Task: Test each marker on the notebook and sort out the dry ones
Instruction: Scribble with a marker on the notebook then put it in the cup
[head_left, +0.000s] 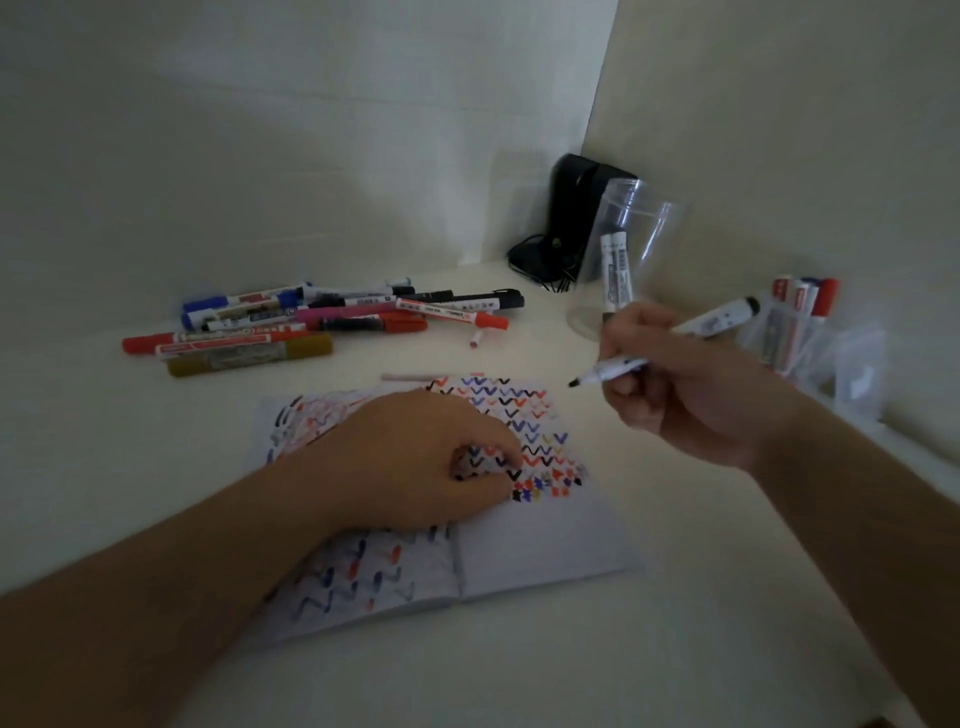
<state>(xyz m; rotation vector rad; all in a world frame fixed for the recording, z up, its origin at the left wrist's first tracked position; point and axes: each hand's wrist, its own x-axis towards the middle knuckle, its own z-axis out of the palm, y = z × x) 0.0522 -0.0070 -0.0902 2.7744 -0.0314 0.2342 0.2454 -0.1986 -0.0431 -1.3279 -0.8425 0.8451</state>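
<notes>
We see an open notebook lying flat on a pale table, its pages covered in small zigzag marks of red, blue and black; the near right part of the right page is blank. The left hand rests on the middle of the notebook, its fingers curled down onto the paper; whether it holds anything under them we cannot tell. The right hand hovers just right of the notebook's far right corner, clear of the paper; its fingers and thumb pinch an uncapped marker whose dark tip points left and down, toward the page but not touching it, and whose far end carries a dark cap. Far left on the table lies a loose pile of markers, capped in red, blue, black, pink and gold, with one red-capped marker at its right edge; a thin pale stick lies just beyond the notebook's far edge. Behind the right hand stands a clear jar with two markers upright inside it; further right a clear bag holds several red and blue capped markers. A black device with a cord sits in the far corner.
</notes>
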